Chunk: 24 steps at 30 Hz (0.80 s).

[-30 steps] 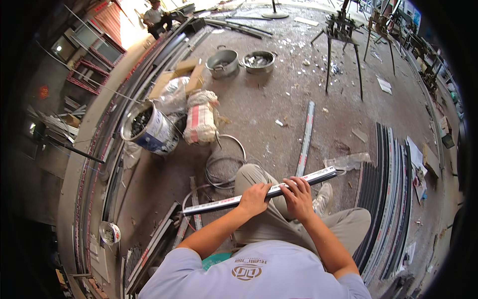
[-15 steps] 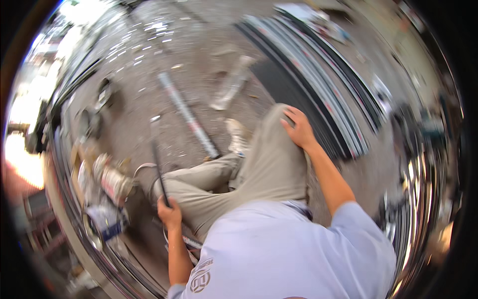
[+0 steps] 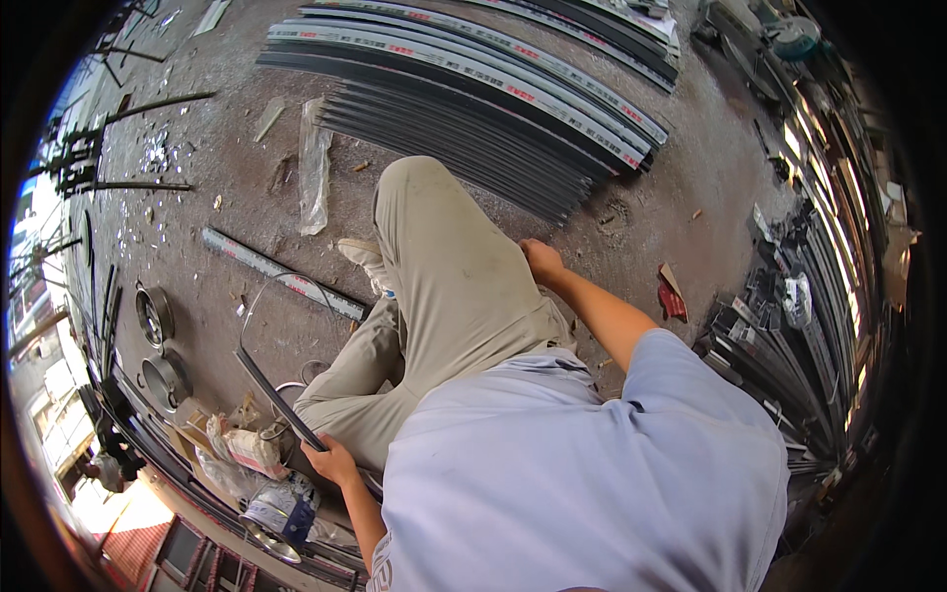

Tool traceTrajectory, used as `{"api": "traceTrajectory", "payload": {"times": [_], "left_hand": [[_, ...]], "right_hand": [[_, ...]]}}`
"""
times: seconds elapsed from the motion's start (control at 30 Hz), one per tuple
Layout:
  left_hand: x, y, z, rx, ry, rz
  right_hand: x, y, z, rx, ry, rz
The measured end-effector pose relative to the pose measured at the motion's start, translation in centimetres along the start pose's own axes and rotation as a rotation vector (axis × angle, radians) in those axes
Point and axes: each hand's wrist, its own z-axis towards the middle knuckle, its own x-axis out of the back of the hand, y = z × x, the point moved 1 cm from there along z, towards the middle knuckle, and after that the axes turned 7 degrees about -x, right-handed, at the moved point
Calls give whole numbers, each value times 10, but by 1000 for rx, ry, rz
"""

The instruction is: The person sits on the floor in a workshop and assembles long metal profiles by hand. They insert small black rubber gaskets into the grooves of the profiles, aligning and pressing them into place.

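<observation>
Head view: the person's left hand (image 3: 330, 461) is low beside the left leg (image 3: 345, 385), its fingers wrapped around a slim dark strip (image 3: 271, 388). The left forearm (image 3: 363, 513) rises nearly straight from below, and the strip slants forward and leftward past the left knee, its far end raised above the floor (image 3: 691, 158). The right hand (image 3: 543, 261) is bent in at the outer side of the right thigh (image 3: 473, 257), its forearm angled forward and inward from the sleeve (image 3: 656, 370). Its fingers are curled; whether they hold anything cannot be told. Dark profiles (image 3: 459, 148) lie ahead of the right knee.
</observation>
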Motion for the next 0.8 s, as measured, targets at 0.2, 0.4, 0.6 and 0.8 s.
{"api": "traceTrajectory", "payload": {"times": [0.2,0.4,0.6,0.8], "left_hand": [[0,5,6,14,-13,28],[5,17,2,45,-23,42],[0,3,-1,38,-13,41],[-2,1,3,52,-2,10]], "right_hand": [[-15,-14,-7,105,-29,60],[-55,-11,12,22,-292,266],[-53,-12,-2,77,-318,123],[-45,-8,-6,86,-306,53]]}}
